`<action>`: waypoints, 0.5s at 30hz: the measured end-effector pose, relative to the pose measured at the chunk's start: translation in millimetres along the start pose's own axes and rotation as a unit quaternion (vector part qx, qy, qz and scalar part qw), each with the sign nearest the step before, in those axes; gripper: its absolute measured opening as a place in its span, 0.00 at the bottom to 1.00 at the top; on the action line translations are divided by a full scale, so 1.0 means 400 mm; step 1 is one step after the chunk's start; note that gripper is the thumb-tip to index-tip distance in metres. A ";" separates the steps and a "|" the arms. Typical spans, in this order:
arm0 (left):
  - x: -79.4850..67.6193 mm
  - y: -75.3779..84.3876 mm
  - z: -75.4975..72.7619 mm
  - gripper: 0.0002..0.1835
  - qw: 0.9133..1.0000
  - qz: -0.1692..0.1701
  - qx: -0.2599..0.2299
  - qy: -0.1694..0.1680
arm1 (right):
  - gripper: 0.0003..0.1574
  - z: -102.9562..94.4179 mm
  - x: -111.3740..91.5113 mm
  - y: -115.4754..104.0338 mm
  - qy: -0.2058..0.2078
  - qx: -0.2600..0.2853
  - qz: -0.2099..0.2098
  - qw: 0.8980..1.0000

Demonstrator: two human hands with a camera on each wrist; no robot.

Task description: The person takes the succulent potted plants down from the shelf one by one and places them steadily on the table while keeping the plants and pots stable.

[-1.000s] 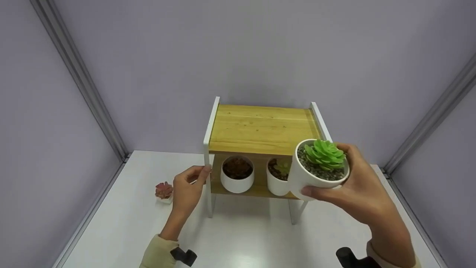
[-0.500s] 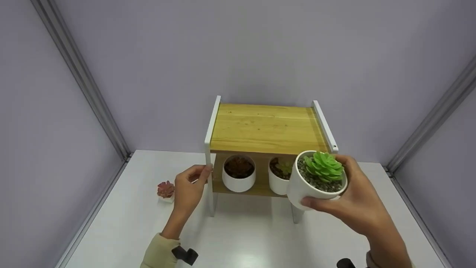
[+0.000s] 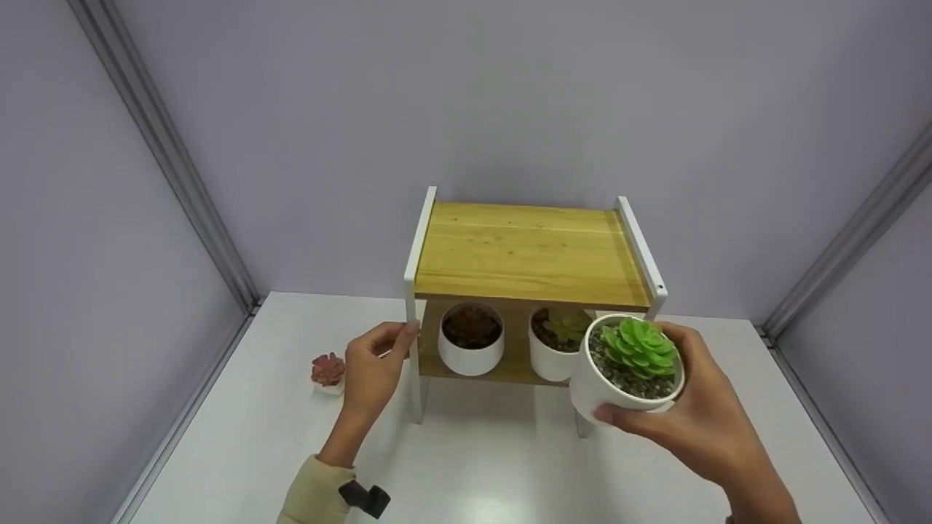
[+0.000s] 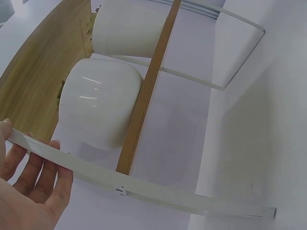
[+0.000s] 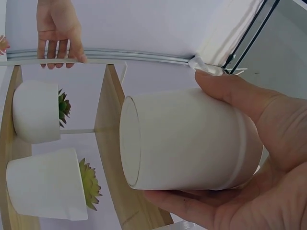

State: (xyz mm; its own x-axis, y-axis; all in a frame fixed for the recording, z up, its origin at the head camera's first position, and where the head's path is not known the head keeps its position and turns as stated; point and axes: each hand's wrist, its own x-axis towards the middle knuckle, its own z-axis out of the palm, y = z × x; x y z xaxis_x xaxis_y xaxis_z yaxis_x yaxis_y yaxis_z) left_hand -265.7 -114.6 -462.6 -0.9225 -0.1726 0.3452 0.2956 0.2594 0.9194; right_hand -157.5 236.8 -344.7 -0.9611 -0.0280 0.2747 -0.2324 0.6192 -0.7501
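Note:
My right hand (image 3: 699,415) grips a white pot (image 3: 604,386) holding a bright green succulent (image 3: 639,348), in front of the right end of a two-tier wooden shelf (image 3: 531,251). In the right wrist view, thumb and fingers wrap the sides of this pot (image 5: 187,139). With thumb and fingertips, my left hand (image 3: 375,367) pinches the shelf's white left front post (image 3: 413,349); the left wrist view shows the fingers around that post (image 4: 86,167). On the lower tier stand a pot with a dark red succulent (image 3: 471,349) and one with a yellow-green succulent (image 3: 557,353), partly hidden by the held pot.
A small pink succulent (image 3: 328,370) in a white pot sits on the white table (image 3: 480,466), left of my left hand. White side rails (image 3: 641,247) rise slightly above the upper board. Grey walls (image 3: 510,94) enclose the back and sides.
The right hand has lowered the green succulent's pot, from overlapping the upper board's front right corner to below its edge. The left hand stays on the post. The view has shifted slightly.

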 end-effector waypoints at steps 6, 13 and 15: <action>-0.001 0.013 0.004 0.11 1.000 -0.016 0.006 0.005 | 0.62 0.012 -0.013 0.034 0.001 -0.007 0.016 1.000; -0.020 0.082 -0.004 0.09 1.000 -0.025 0.007 0.001 | 0.65 0.032 -0.030 0.069 -0.020 -0.010 0.042 0.999; -0.021 0.087 -0.004 0.09 1.000 -0.026 0.005 0.001 | 0.64 0.036 -0.035 0.079 -0.023 -0.008 0.046 0.999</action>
State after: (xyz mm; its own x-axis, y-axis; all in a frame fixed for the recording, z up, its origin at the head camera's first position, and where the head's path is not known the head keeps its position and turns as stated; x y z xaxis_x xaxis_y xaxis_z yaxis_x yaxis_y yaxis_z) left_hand -247.2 -105.9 -433.4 -0.9362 -0.1873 0.2975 0.2447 0.2603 0.9340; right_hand -153.5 245.3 -380.8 -0.9840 -0.0061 0.1782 -0.1417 0.6330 -0.7610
